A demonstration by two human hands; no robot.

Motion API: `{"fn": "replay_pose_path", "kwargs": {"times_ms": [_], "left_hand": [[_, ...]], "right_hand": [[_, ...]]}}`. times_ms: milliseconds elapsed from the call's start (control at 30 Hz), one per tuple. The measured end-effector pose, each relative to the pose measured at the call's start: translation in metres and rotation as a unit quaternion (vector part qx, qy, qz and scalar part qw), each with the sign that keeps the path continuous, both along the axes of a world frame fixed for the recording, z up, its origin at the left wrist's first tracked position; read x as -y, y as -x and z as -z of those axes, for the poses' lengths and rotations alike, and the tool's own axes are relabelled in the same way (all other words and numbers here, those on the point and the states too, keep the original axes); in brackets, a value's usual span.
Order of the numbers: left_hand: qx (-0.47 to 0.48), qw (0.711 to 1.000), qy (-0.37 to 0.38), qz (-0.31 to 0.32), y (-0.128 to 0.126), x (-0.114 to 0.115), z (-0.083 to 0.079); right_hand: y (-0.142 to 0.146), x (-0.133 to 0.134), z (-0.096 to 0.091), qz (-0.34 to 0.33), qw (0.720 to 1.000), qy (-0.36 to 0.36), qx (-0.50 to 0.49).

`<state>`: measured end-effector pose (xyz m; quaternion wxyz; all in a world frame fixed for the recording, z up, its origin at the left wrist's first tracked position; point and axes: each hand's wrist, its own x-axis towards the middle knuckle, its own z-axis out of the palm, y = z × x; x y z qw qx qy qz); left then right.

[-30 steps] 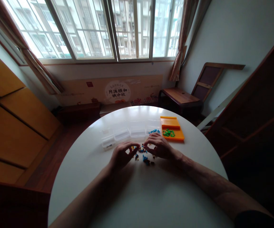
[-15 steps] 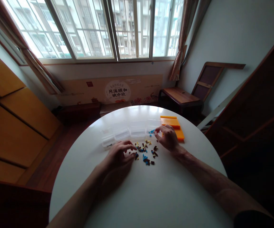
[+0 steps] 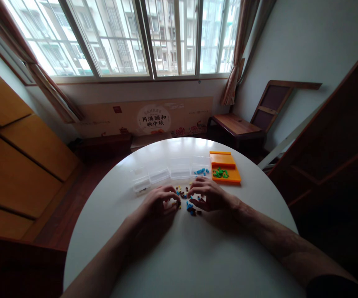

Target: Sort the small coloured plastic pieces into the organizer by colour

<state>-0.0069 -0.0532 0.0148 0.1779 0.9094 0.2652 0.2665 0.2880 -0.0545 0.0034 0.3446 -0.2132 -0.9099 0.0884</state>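
A small heap of tiny coloured pieces [image 3: 187,200], blue, yellow and dark, lies on the round white table [image 3: 179,256]. My left hand [image 3: 160,202] rests at the heap's left edge, fingers curled with the tips pressed down among the pieces. My right hand [image 3: 208,194] sits on the heap's right side, fingers bent and pinched over the pieces. What either hand holds is too small to see. Behind the heap stands a row of clear plastic boxes [image 3: 169,173]; the right one holds blue pieces [image 3: 201,170]. An orange tray [image 3: 227,167] to its right holds green pieces [image 3: 220,173].
A large window fills the far wall, with a printed cardboard panel below it. A wooden bench [image 3: 233,126] and a leaning frame stand at the right. Wooden panels lie to the left, and a dark sloped board runs along the right side.
My right hand has come back from the box with blue pieces to the heap, uncovering the green pieces in the orange tray. My left hand has stayed at the heap's left edge.
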Motion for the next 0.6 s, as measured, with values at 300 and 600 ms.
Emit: {"fn": "replay_pose_path", "kwargs": {"times_ms": [300, 600], "left_hand": [[0.001, 1.0, -0.017, -0.021, -0.0033, -0.0014, 0.0015], [-0.008, 1.0, -0.019, -0.005, 0.0007, -0.0024, 0.0003]], "right_hand": [[0.002, -0.0035, 0.0042, -0.023, 0.999, -0.007, 0.042], [0.0043, -0.0055, 0.008, -0.026, 0.999, -0.008, 0.041]]}}
